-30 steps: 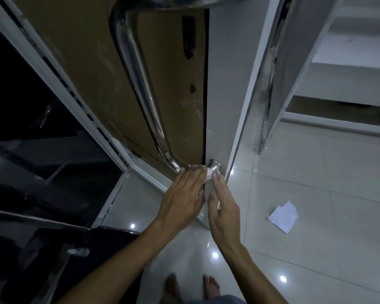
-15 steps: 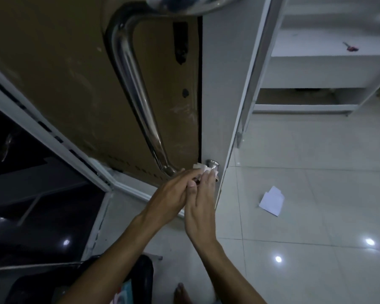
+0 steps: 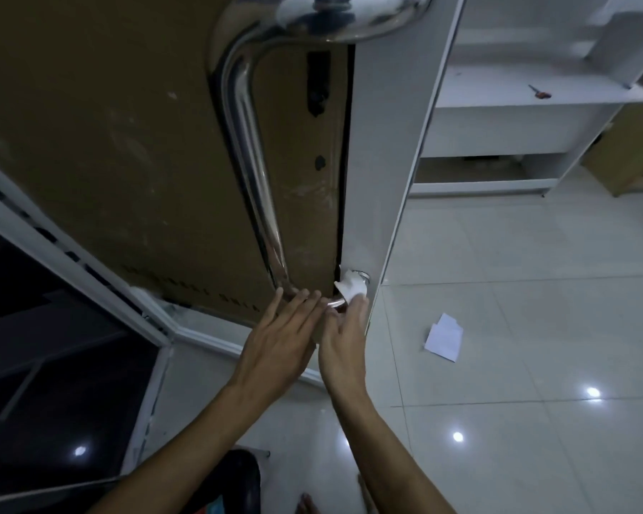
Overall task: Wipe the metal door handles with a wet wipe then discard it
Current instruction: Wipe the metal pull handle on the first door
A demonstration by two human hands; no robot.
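Rising above both hands, the brown door [image 3: 108,150] is seen with its long metal door handle [image 3: 251,172] running down to a lower bend just beyond the fingertips. Beyond the right hand, a folded white paper [image 3: 444,337] is seen on the tiled floor [image 3: 516,328], well apart from the door. The left hand [image 3: 279,343] is held flat, its fingers straight and laid against the handle's lower bend, nothing being grasped. The right hand [image 3: 344,339] is stretched toward the handle's lower mount, and the wet wipe [image 3: 351,287] is pressed against the metal by its fingertips; whether it is pinched as well cannot be told.

Wiping is judged to be under way at the lowest part of this handle. How much of the shaft has been cleaned cannot be told, and the discarding is not yet done, since the wipe is at the mount.

Compared with half a second ago, the left fingers are uncurled and spread flat, and the wipe is carried further round the mount toward the door's edge. The view is also tilted, so more of the shelving beyond the right hand is shown.
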